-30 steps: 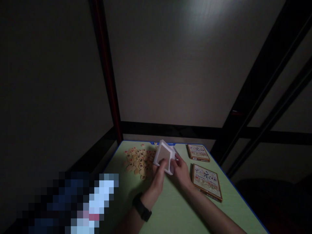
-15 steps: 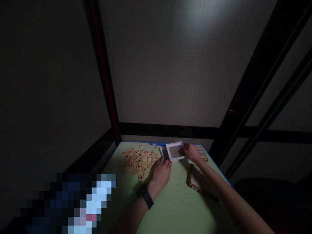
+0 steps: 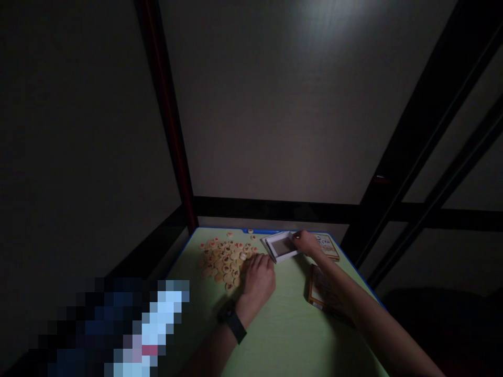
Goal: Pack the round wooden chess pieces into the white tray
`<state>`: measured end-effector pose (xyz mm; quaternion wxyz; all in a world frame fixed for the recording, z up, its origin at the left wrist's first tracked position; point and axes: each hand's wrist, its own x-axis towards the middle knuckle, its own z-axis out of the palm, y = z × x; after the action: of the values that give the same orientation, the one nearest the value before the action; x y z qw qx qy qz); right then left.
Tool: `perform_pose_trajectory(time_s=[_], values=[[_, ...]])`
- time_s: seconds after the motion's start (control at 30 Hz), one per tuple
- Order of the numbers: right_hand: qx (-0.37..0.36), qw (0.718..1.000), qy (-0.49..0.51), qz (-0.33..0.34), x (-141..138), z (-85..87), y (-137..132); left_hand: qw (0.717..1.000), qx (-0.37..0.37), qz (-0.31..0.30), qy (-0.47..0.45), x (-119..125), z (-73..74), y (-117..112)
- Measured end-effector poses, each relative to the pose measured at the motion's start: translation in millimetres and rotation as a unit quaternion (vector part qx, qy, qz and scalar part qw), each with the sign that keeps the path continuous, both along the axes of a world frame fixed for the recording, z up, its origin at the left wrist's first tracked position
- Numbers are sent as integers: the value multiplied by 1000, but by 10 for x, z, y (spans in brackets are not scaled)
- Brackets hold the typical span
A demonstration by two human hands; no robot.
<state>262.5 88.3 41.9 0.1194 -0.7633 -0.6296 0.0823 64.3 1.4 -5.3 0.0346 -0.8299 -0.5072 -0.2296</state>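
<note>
Head view: your right hand (image 3: pixel 307 244) is closed around the right end of the open white tray (image 3: pixel 282 246), fingers at its wall, while your left hand (image 3: pixel 260 278) lies palm down just off the tray's near left corner, fingers together and bent; you cannot tell from here whether its hidden fingertips touch the tray, a piece or only the desk (image 3: pixel 275 340). The tray sits near the far edge, between the pile and the boxes, with a second pale rim showing along its left side. If your grip is only on that one end, as it appears, the tray could pivot or slip. A leftward push by either hand would likely scatter the Chinese chess pieces (image 3: pixel 226 262) heaped beside your left hand. Further out, one lone piece (image 3: pixel 250 231) at the blue far edge could drop off if the desk were bumped. Your right forearm crosses above the nearer Chinese chess box (image 3: pixel 320 288), so a low elbow might drag it; the farther box (image 3: pixel 328 246) lies beyond your right wrist, and the dim light makes such contacts easy to miss.
</note>
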Motion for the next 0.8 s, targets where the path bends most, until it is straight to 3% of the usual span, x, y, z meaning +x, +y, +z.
perform_pose_trajectory(time_s=[0.17, 0.33, 0.57, 0.7, 0.8], values=[[-4, 999, -7, 36, -9, 35, 24, 999, 18, 16, 22, 40, -98, 19], [-1, 996, -20, 89, -3, 38, -38, 999, -41, 25, 22, 129, -61, 123], [19, 997, -60, 54, 47, 16, -215, 996, -81, 19, 26, 191, 52, 246], [54, 995, -71, 50, -25, 124, -241, 999, -52, -4, 11, 158, 105, 84], [80, 988, -65, 114, -265, 232, -97, 999, -38, -20, -12, 50, 212, -129]])
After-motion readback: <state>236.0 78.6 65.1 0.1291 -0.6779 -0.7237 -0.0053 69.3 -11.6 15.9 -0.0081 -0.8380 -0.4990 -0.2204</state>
